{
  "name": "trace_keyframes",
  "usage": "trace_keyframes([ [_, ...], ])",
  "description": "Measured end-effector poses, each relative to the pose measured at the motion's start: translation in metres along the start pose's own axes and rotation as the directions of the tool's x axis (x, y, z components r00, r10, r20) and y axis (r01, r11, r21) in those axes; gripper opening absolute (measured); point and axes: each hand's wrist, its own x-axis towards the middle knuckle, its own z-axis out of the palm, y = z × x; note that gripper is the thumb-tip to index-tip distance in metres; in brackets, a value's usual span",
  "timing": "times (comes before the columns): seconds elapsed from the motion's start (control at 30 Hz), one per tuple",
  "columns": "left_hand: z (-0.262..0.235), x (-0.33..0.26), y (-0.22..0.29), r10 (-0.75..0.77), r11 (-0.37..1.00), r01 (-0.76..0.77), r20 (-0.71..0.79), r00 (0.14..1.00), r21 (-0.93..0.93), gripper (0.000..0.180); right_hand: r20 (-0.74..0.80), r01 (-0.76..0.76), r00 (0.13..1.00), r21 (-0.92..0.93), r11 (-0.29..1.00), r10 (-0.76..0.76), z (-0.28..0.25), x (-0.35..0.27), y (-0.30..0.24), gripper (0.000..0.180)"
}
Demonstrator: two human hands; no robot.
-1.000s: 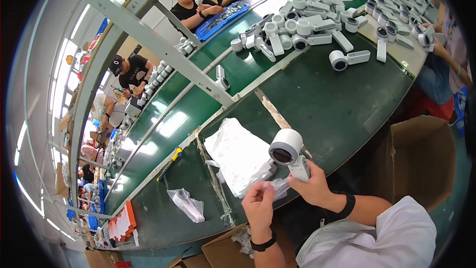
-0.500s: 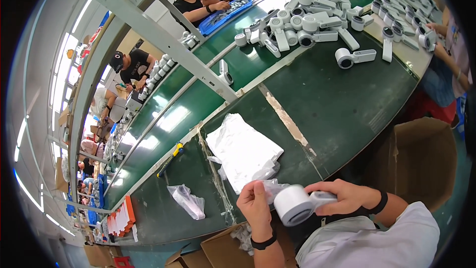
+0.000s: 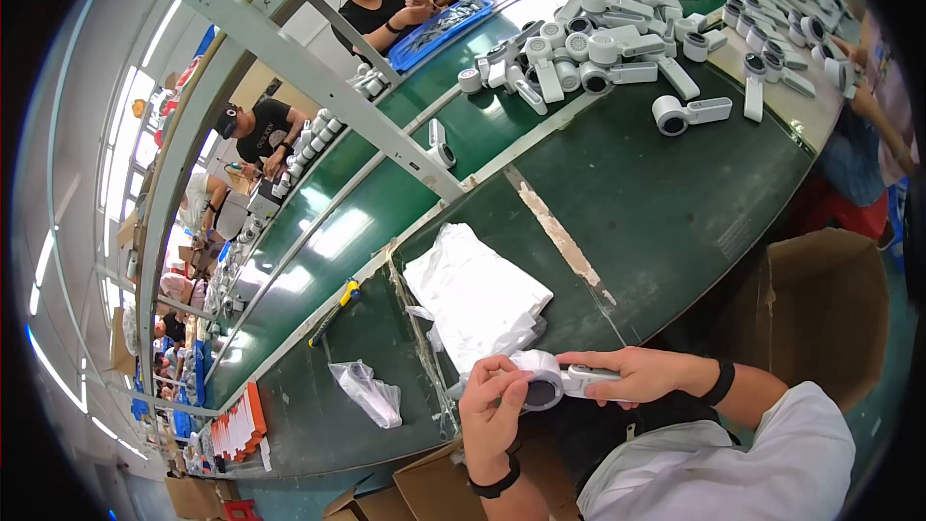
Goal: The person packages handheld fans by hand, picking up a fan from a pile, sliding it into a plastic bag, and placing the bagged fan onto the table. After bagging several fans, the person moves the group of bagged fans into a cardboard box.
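Note:
Just past the near edge of the green bench, I hold a white handheld device [image 3: 543,394] with a round drum-shaped head and a flat handle. My right hand [image 3: 632,374] is closed round the handle. The fingers of my left hand [image 3: 495,408] grip the side of the round head, whose dark round face is turned toward me. Directly beyond my hands lies a stack of thin white plastic bags [image 3: 475,285]. A clear bag with something pale inside [image 3: 367,394] rests to the left of the stack.
A yellow-and-dark handled tool [image 3: 336,312] lies left of the bags. Several similar devices [image 3: 598,48] are heaped at the far right; a single one [image 3: 690,114] lies nearer. Cardboard boxes stand by the bench, one at right [image 3: 820,318]. A metal post [image 3: 318,87] crosses the bench. Other people work beyond.
The device has moved left and turned, with its dark face now toward me. My left fingers have shifted from a crumpled clear bag to the round head. A person opposite has raised both hands.

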Motion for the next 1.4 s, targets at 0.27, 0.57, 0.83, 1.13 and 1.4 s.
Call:
trace_keyframes([
  [0.27, 0.021, -0.008, 0.001, 0.271, 0.831, -0.207, -0.051, 0.961, 0.517, 0.015, -0.147, 0.081, 0.988, 0.317, 0.945, -0.036, 0.024, 0.008, 0.015, 0.064],
  [0.57, 0.055, -0.038, -0.022, 0.301, 0.883, -0.320, 0.107, 0.947, 0.345, 0.019, -0.556, 0.433, 0.797, 0.251, 0.866, -0.237, 0.037, 0.045, 0.045, 0.069],
  [0.83, 0.033, -0.053, -0.010, -0.008, 0.992, -0.004, 0.101, 0.995, 0.125, 0.017, -0.615, 0.582, 0.714, 0.255, 0.772, -0.335, 0.045, 0.060, 0.041, 0.049],
  [1.13, 0.057, -0.042, -0.045, -0.376, 0.680, 0.241, -0.047, 0.926, -0.693, 0.047, -0.746, 0.621, 0.508, -0.031, 0.783, -0.432, 0.079, 0.081, 0.032, 0.040],
  [1.4, 0.040, -0.045, -0.057, -0.332, 0.604, 0.306, 0.117, 0.936, -0.736, 0.051, -0.581, 0.413, 0.182, -0.687, 0.598, -0.793, 0.044, 0.066, 0.006, 0.016],
])
